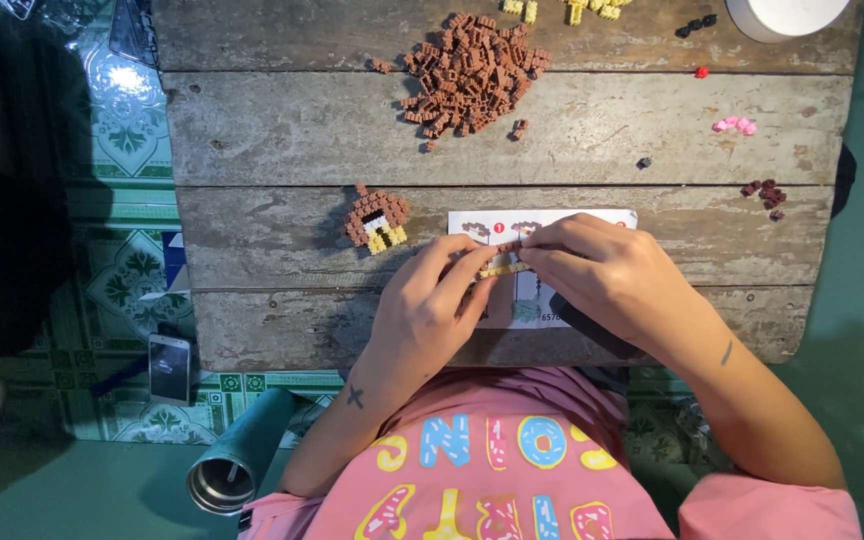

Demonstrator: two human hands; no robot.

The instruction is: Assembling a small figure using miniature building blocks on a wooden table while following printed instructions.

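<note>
My left hand (430,305) and my right hand (602,275) meet over a white instruction sheet (592,219) on a worn wooden table (282,240). Between the fingertips of both hands I hold a small strip of yellow and brown mini bricks (502,262). To the left of my hands lies a small built piece (376,219) of brown, white and yellow bricks. A heap of loose brown bricks (472,72) sits at the far middle of the table.
Yellow bricks (564,9) and a white round container (787,15) lie at the far edge. Pink bricks (734,125), dark red bricks (766,193) and a red brick (701,72) are at right. A phone (169,367) and a metal cylinder (232,460) are on the patterned floor at left.
</note>
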